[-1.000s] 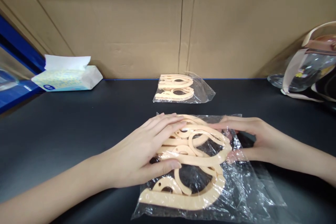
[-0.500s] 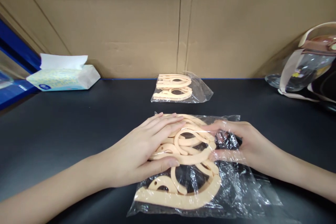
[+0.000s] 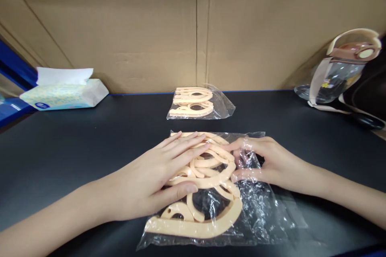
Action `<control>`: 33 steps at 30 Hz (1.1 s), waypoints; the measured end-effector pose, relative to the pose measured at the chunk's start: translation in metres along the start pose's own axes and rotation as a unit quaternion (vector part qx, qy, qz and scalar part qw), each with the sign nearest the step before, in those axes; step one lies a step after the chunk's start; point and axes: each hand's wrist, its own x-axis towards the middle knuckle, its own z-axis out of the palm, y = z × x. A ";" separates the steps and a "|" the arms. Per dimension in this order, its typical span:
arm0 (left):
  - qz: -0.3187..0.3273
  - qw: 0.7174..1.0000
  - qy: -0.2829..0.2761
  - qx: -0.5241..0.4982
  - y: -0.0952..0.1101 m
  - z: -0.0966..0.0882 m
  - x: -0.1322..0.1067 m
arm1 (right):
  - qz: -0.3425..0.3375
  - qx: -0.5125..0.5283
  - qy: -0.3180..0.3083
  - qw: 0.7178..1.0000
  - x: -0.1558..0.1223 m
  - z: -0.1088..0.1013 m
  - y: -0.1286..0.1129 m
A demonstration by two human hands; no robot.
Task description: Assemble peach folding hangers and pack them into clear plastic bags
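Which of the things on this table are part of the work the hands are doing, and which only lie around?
In the work: left hand flat on the near bag of peach plastic pieces; right hand at that bag's right side.
Lying about: far bag, tissue pack, clear jug.

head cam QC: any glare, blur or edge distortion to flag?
Head view: glare streaks on the clear bag over the right hand; left hand and peach plastic pieces sharp; bottle at the right edge soft and stretched; cardboard wall evenly lit, soft shadow along its base.
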 end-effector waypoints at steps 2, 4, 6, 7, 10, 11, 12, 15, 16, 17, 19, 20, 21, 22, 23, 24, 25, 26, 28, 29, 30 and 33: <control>-0.004 1.000 -0.015 0.010 0.003 -0.004 0.000 | 0.001 -0.025 -0.040 0.999 -0.001 -0.014 0.003; -0.018 1.000 -0.010 0.015 0.010 -0.007 0.002 | 0.013 -0.057 -0.034 0.998 -0.003 -0.028 0.009; -0.031 0.999 -0.014 0.014 0.021 -0.008 0.007 | 0.042 -0.101 0.008 0.994 -0.005 -0.041 0.018; -0.034 0.999 -0.027 0.013 0.027 -0.008 0.010 | 0.059 -0.127 0.039 0.989 -0.006 -0.045 0.022; -0.026 0.998 -0.054 0.005 0.045 -0.007 0.022 | 0.122 -0.131 0.092 0.979 -0.009 -0.052 0.032; -0.020 0.998 -0.054 0.006 0.049 -0.006 0.025 | 0.145 -0.096 0.083 0.981 -0.010 -0.052 0.034; -0.014 0.998 -0.055 0.009 0.053 -0.004 0.029 | 0.165 -0.050 0.062 0.983 -0.011 -0.052 0.035; -0.001 0.998 -0.057 0.017 0.059 0.000 0.036 | 0.192 0.077 -0.013 0.978 -0.014 -0.050 0.031; 0.001 0.998 -0.055 0.017 0.060 0.002 0.038 | 0.193 0.104 -0.030 0.975 -0.014 -0.049 0.028; 0.007 0.998 -0.054 0.017 0.061 0.003 0.039 | 0.194 0.125 -0.042 0.972 -0.013 -0.049 0.025; 0.018 0.998 -0.050 0.018 0.061 0.005 0.042 | 0.193 0.160 -0.049 0.967 -0.012 -0.050 0.019; 0.024 0.998 -0.049 0.018 0.060 0.006 0.043 | 0.190 0.177 -0.046 0.965 -0.011 -0.050 0.016; 0.029 0.998 -0.048 0.017 0.060 0.007 0.043 | 0.186 0.193 -0.039 0.963 -0.009 -0.050 0.014; 0.033 0.998 -0.044 0.015 0.060 0.007 0.043 | 0.181 0.208 -0.027 0.961 -0.009 -0.049 0.011; 0.036 0.999 -0.039 0.012 0.060 0.008 0.043 | 0.179 0.226 -0.012 0.958 -0.008 -0.048 0.010; 0.041 0.999 -0.030 0.008 0.060 0.008 0.042 | 0.177 0.245 0.003 0.953 -0.007 -0.046 0.008; 0.047 0.999 -0.022 0.005 0.060 0.009 0.042 | 0.177 0.264 0.018 0.948 -0.007 -0.044 0.008; 0.052 0.999 -0.015 0.005 0.060 0.009 0.041 | 0.176 0.282 0.030 0.943 -0.007 -0.041 0.007; 0.064 0.998 -0.006 0.006 0.059 0.010 0.038 | 0.164 0.314 0.042 0.934 -0.006 -0.034 0.007; 0.067 0.998 -0.001 0.006 0.058 0.011 0.037 | 0.153 0.324 0.045 0.933 -0.006 -0.031 0.007; 0.067 0.998 0.007 0.002 0.057 0.011 0.036 | 0.140 0.329 0.047 0.933 -0.005 -0.027 0.007; 0.073 0.996 0.049 -0.012 0.055 0.013 0.032 | 0.097 0.322 0.045 0.941 -0.005 -0.019 0.006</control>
